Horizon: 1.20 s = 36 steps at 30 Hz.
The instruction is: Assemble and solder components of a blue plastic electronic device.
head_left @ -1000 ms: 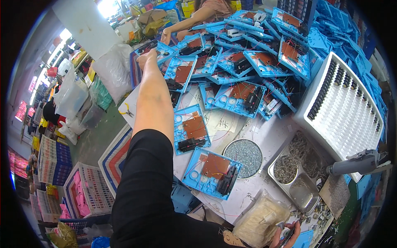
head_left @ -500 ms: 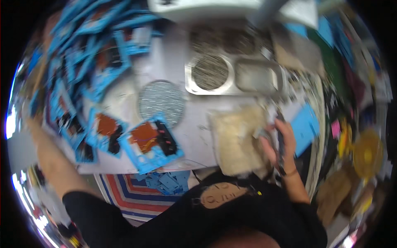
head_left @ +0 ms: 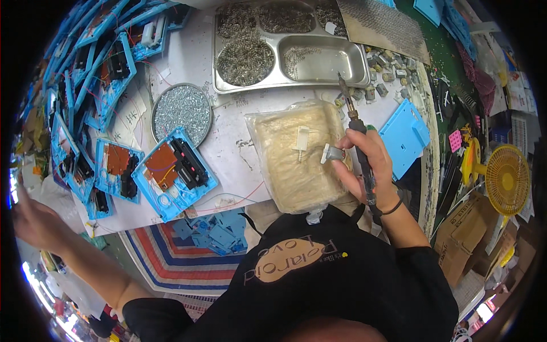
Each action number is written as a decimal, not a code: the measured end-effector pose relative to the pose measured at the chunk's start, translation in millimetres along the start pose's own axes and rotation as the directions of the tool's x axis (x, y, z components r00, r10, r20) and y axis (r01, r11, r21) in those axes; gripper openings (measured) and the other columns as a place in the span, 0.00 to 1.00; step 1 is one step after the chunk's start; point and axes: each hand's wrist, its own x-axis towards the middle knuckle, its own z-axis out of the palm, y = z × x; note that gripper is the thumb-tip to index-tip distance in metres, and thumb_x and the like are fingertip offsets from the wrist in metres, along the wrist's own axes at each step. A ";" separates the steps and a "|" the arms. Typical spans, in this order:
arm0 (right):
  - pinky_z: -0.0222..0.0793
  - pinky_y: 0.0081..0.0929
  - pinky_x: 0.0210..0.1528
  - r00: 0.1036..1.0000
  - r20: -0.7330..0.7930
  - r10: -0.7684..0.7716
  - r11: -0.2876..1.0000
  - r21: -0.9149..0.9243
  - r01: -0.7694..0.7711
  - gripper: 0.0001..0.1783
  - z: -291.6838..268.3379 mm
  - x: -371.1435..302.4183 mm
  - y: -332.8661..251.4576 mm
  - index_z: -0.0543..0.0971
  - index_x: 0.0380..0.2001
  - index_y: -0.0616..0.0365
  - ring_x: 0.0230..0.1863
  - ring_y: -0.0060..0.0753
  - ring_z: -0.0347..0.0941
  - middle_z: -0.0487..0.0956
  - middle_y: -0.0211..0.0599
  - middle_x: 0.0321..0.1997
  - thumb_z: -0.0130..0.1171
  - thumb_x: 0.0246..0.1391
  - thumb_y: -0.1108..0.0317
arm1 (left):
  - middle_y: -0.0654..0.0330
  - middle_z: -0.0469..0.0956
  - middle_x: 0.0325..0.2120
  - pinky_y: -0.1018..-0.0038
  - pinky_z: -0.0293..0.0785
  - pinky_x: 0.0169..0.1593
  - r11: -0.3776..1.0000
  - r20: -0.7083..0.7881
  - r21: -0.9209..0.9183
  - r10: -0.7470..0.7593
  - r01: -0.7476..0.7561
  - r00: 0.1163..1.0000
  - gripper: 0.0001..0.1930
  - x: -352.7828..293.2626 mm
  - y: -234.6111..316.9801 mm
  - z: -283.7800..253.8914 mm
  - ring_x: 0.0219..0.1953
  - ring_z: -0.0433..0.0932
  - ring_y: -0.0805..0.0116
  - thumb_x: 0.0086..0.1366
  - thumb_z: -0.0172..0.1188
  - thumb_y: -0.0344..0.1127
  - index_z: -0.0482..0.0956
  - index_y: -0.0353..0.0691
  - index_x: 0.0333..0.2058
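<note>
My right hand [head_left: 373, 162] is closed around a black-handled tool [head_left: 364, 165] with a slim pointed metal tip, which points toward the steel tray. Thumb and fingers of the same hand also pinch a small silver motor [head_left: 336, 153] with a white end. Both are over a clear plastic bag [head_left: 279, 171] of beige material, on which lies a small cream plastic part [head_left: 302, 138]. At the far left rim is my left hand [head_left: 37, 222], its arm stretched out; its fingers are too dark and blurred to read. The blue casing [head_left: 199, 191] nearest me holds a brown board, black parts and wires.
Blue casings [head_left: 108, 74] are heaped at the left. A round dish [head_left: 209, 122] of small silver pieces stands mid-table. Behind are a compartmented steel tray [head_left: 307, 84] and loose motors [head_left: 382, 89]. A flat blue panel [head_left: 401, 137] lies right, near a yellow fan [head_left: 507, 179].
My left hand has come down and nearer along the left side, away from the heaped casings. The view has shifted and sharpened. My right hand still grips the tool and motor.
</note>
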 end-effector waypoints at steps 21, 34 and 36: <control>0.72 0.31 0.51 0.895 -0.444 0.039 0.982 -0.147 -0.115 0.41 -110.6 -94.8 43.8 0.69 0.63 0.62 0.42 0.34 0.77 0.79 0.40 0.42 0.70 0.42 0.84 | 0.53 0.79 0.32 0.65 0.77 0.33 0.822 0.771 -0.509 0.302 0.257 0.561 0.09 -157.6 343.1 257.6 0.30 0.82 0.57 0.61 0.66 0.31 0.78 0.38 0.39; 0.71 0.30 0.53 0.790 -0.609 0.069 0.928 -0.251 -0.274 0.39 -158.4 -128.1 63.6 0.72 0.62 0.59 0.45 0.33 0.78 0.78 0.38 0.41 0.70 0.44 0.81 | 0.41 0.83 0.42 0.57 0.79 0.51 0.949 0.947 -0.161 0.072 0.270 0.312 0.27 -126.1 403.4 401.4 0.45 0.83 0.45 0.57 0.68 0.46 0.76 0.31 0.48; 0.71 0.30 0.52 0.790 -0.608 0.076 0.928 -0.248 -0.280 0.39 -159.9 -130.0 68.9 0.72 0.62 0.58 0.44 0.33 0.77 0.78 0.37 0.40 0.70 0.43 0.81 | 0.41 0.83 0.42 0.58 0.78 0.53 0.921 0.958 -0.158 0.055 0.357 0.283 0.28 -128.3 401.7 408.9 0.45 0.84 0.45 0.55 0.70 0.48 0.79 0.30 0.47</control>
